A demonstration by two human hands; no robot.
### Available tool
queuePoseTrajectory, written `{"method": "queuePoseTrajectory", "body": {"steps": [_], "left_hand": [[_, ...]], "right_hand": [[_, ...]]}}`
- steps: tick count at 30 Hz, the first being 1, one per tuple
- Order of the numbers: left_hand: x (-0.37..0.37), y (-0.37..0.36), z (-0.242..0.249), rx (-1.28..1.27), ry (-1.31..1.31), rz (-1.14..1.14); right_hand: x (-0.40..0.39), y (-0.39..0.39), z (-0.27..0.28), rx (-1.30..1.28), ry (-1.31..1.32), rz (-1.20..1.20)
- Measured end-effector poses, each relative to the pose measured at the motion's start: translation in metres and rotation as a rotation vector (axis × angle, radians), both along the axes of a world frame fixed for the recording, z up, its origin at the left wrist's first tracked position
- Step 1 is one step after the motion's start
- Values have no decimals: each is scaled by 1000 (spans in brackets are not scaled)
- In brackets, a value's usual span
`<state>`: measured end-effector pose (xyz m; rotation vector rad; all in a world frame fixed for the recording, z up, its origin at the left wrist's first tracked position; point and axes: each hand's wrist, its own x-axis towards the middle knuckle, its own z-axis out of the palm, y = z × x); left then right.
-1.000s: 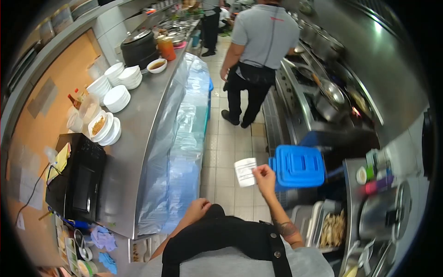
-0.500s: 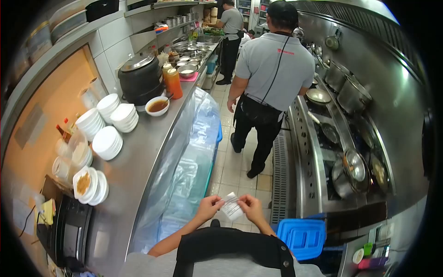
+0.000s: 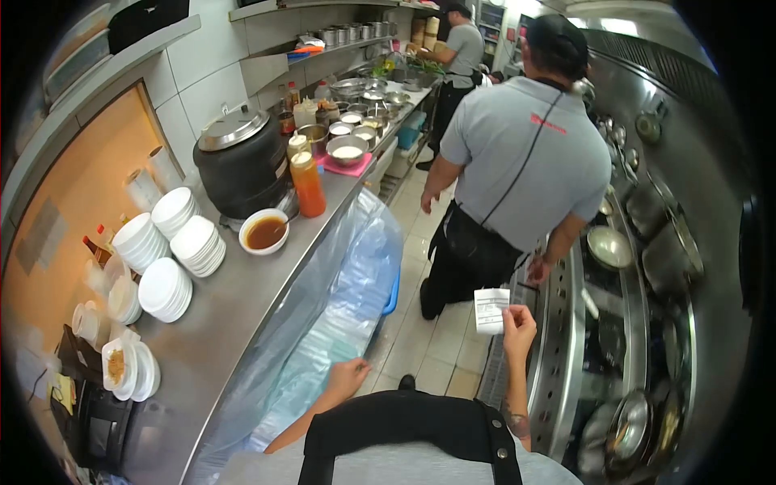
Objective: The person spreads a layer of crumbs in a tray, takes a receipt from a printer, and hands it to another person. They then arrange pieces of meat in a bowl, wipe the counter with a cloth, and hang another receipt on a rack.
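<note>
A small printed paper receipt (image 3: 491,310) is pinched upright between the thumb and fingers of my right hand (image 3: 521,331), raised ahead of me toward the co-worker. Its print is too small to read. My left hand (image 3: 347,378) is low in front of the clear plastic sheeting (image 3: 323,315), fingers loosely curled together and nothing visible in them. Ahead, with back turned, stands a person (image 3: 525,162) in a grey polo shirt, black cap and apron.
The steel counter (image 3: 242,299) at left bears a black soup warmer (image 3: 240,170), a sauce bowl (image 3: 264,232), orange squeeze bottles (image 3: 307,186) and stacked white bowls (image 3: 166,289). Along the right runs a stove with pans (image 3: 609,247). Another person (image 3: 462,65) works farther back.
My left hand has let go of the receipt and moved down left. My right hand has carried the receipt forward and to the right. The co-worker is closer.
</note>
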<state>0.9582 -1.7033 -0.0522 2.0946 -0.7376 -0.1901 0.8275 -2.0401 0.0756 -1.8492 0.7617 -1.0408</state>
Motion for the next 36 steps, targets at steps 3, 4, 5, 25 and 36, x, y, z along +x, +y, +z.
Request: {"method": "queuePoseTrajectory", "body": {"steps": [3, 4, 5, 25, 36], "left_hand": [[31, -24, 0, 80, 54, 129], [45, -38, 1, 80, 45, 148], [57, -49, 2, 71, 43, 199], [291, -214, 32, 29, 29, 593], [190, -176, -10, 234, 40, 1191]], "right_hand": [[68, -77, 36, -142, -118, 46], [91, -97, 52, -200, -146, 61], [114, -111, 71, -224, -123, 44], [544, -224, 104, -30, -237, 755], [870, -158, 238, 182, -579, 1099]]}}
